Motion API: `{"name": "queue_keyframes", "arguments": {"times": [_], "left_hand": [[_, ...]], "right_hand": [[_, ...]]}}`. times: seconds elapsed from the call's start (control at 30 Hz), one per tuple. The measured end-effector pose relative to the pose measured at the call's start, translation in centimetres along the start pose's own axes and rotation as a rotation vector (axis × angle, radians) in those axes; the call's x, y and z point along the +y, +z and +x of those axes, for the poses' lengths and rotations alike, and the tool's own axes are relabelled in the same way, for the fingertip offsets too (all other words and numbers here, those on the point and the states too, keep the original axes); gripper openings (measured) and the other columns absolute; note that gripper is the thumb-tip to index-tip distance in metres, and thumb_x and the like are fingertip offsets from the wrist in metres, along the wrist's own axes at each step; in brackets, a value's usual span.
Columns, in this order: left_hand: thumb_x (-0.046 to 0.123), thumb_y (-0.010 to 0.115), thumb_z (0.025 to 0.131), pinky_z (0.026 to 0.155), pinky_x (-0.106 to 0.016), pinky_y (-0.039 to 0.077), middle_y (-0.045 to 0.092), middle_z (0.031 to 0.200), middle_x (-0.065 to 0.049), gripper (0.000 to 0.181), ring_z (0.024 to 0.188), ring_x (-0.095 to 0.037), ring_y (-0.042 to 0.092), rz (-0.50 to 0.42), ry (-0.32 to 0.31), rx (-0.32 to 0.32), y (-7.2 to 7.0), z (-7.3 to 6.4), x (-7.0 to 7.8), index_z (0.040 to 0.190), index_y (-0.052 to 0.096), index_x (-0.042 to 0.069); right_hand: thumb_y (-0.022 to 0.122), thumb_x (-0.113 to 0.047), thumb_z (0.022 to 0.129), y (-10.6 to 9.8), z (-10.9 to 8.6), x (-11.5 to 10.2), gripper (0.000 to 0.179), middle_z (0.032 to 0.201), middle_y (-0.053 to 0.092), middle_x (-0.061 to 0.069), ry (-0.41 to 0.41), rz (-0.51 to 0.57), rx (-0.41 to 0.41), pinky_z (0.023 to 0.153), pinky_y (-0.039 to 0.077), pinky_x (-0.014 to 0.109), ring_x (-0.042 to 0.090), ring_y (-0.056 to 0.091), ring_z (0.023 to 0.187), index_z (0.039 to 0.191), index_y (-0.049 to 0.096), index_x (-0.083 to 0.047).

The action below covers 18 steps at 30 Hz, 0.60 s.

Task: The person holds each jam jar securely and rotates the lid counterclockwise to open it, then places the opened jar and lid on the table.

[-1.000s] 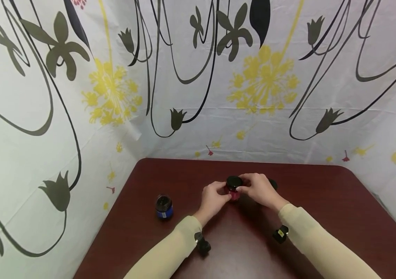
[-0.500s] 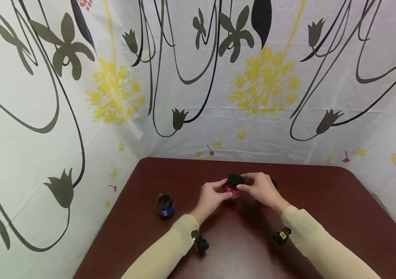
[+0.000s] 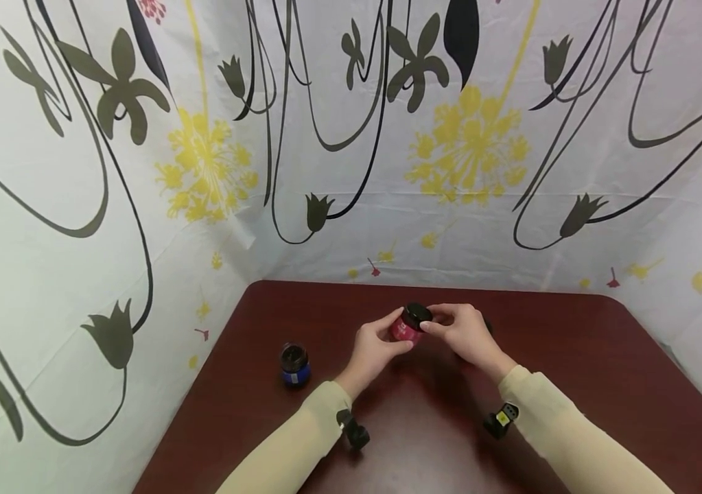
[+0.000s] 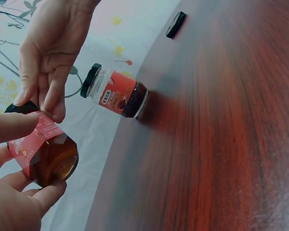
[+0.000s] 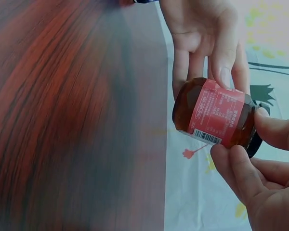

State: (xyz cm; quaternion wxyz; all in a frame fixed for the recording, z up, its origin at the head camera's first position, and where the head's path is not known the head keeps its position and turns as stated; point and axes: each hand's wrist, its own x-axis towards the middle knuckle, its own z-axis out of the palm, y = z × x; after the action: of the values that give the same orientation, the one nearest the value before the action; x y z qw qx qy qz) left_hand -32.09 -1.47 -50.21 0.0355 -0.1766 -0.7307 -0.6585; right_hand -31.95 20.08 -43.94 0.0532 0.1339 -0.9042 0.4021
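A small glass jar with a red label point(image 3: 404, 331) and amber-brown contents is held tilted above the table. My left hand point(image 3: 373, 348) grips its body, thumb on one side and fingers on the other. My right hand point(image 3: 464, 337) pinches its black lid point(image 3: 417, 313) between thumb and fingers. Seen from the right wrist, the label's small print and barcode face the camera, and the right fingertips point(image 5: 238, 159) lie by the lid end. Whether the lid is loose cannot be told.
A blue-labelled jar point(image 3: 296, 367) stands on the left of the reddish-brown table point(image 3: 560, 384). Another jar with an orange-red label and black lid point(image 4: 119, 94) stands upright in the left wrist view. A separate black lid point(image 4: 176, 25) lies beyond it. Patterned cloth point(image 3: 351, 171) hangs behind.
The red-labelled jar has tipped, its base swinging left, and more of its label now shows in the head view. Both hands keep hold and have risen slightly.
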Motion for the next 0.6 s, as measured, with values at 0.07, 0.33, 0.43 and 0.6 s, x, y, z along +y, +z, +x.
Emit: {"name": "queue_keyframes", "arguments": {"times": [0.07,0.33,0.43,0.6], "left_hand": [[0.019,0.086,0.081,0.087,-0.03,0.055,0.061,0.136,0.01,0.069,0.107,-0.009,0.067,0.013,0.007,0.006,0.0,-0.2,-0.1,0.142,0.058,0.034],[0.016,0.088,0.079,0.081,-0.026,0.056,0.063,0.133,0.008,0.075,0.099,-0.007,0.067,0.106,0.052,0.089,0.3,-0.6,0.3,0.143,0.056,0.039],[0.018,0.09,0.077,0.082,-0.024,0.055,0.063,0.133,0.007,0.077,0.1,-0.006,0.066,0.164,0.061,0.133,0.5,-0.9,0.5,0.143,0.056,0.039],[0.024,0.091,0.076,0.087,-0.025,0.053,0.063,0.133,0.008,0.076,0.109,-0.007,0.064,0.256,0.092,0.187,0.7,-1.2,0.9,0.144,0.058,0.031]], "right_hand": [[0.077,-0.035,0.09,0.1,-0.1,-0.1,0.041,0.097,0.072,0.001,0.002,0.009,0.007,0.071,0.056,0.037,0.017,0.07,0.087,0.123,0.07,-0.012],[0.079,-0.034,0.089,0.3,-0.1,-0.8,0.047,0.095,0.072,0.004,0.011,0.08,0.017,0.072,0.056,0.036,0.018,0.07,0.087,0.126,0.069,-0.007],[0.079,-0.035,0.089,0.5,-0.2,-0.9,0.048,0.096,0.072,0.004,0.018,0.095,0.019,0.072,0.056,0.035,0.018,0.07,0.087,0.126,0.069,-0.006],[0.079,-0.034,0.089,0.7,-0.3,-1.3,0.045,0.094,0.073,0.004,0.013,0.124,0.023,0.073,0.056,0.035,0.018,0.069,0.086,0.123,0.07,-0.007]]}}
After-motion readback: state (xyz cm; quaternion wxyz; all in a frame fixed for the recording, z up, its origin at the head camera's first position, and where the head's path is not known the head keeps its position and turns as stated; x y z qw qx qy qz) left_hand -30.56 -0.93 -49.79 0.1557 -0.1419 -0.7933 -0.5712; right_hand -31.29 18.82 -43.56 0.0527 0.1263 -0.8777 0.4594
